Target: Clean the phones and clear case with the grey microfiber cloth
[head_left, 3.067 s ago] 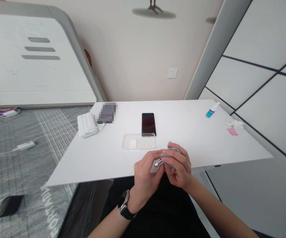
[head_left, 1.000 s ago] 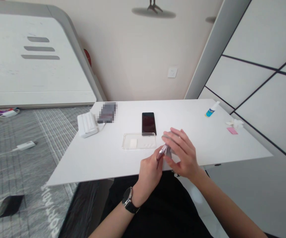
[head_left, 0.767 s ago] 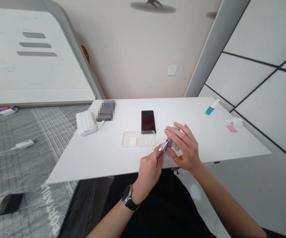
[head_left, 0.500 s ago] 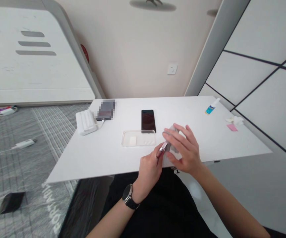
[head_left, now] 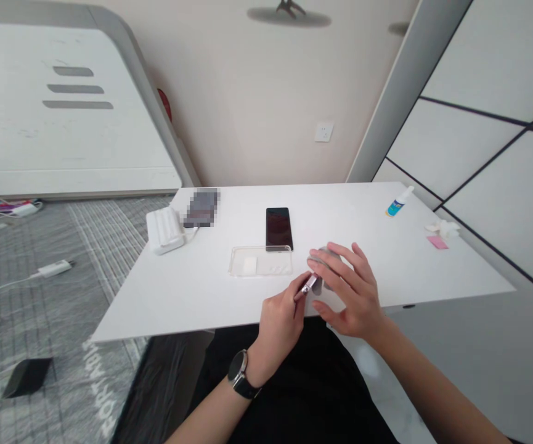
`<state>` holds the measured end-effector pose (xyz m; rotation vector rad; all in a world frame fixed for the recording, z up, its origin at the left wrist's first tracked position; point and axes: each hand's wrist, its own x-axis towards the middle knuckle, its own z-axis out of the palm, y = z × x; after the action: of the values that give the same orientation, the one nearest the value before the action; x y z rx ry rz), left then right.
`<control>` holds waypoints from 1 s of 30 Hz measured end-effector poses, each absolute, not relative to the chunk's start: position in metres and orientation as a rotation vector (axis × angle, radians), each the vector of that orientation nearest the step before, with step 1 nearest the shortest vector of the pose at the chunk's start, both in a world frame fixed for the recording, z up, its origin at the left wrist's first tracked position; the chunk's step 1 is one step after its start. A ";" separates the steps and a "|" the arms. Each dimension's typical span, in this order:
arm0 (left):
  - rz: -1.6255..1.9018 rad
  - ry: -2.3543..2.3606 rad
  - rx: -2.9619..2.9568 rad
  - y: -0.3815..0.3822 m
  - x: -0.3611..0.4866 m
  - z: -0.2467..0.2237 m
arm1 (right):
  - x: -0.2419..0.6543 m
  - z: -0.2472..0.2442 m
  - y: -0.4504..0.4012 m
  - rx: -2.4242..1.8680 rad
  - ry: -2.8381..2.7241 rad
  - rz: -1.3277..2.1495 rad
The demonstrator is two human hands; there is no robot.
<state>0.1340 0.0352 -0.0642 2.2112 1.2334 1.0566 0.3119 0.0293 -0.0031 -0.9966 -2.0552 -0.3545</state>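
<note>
My left hand [head_left: 281,320], with a black-strapped watch on its wrist, is closed around a thin phone [head_left: 309,285] held tilted on edge above the table's front edge. Only the phone's shiny pinkish end shows. My right hand [head_left: 353,293] presses a grey cloth [head_left: 331,251] to the phone with its long fingers, the thumb held apart below. Beyond my hands a dark-screened phone [head_left: 278,228] lies on the white table [head_left: 174,308]. In front of it, a clear phone case [head_left: 266,262] overlaps its near edge.
On the table's left are a white power bank [head_left: 165,230] and a blurred-out dark device [head_left: 203,208], joined by a cable. To the right lie a small spray bottle [head_left: 398,202], crumpled white tissue [head_left: 446,229] and a pink slip [head_left: 437,242]. A wall stands behind.
The fingers of my right hand have shifted slightly down and right, the thumb opening a little wider. My left hand keeps its grip on the phone. The whole view has shifted slightly.
</note>
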 end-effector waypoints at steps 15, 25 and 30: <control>1.044 1.292 2.297 0.036 0.135 -0.064 | 0.300 0.001 0.023 -0.881 -2.171 -0.421; 1.044 1.298 2.274 0.037 0.136 -0.066 | 0.303 0.006 0.025 -0.918 -2.175 -0.424; 1.061 1.285 2.254 0.037 0.136 -0.065 | 0.303 0.007 0.027 -0.994 -2.082 -0.318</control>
<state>0.1362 0.0365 -0.0645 2.2543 1.2850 1.0607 0.3033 0.0273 0.0066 -0.9942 -2.0816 -0.3178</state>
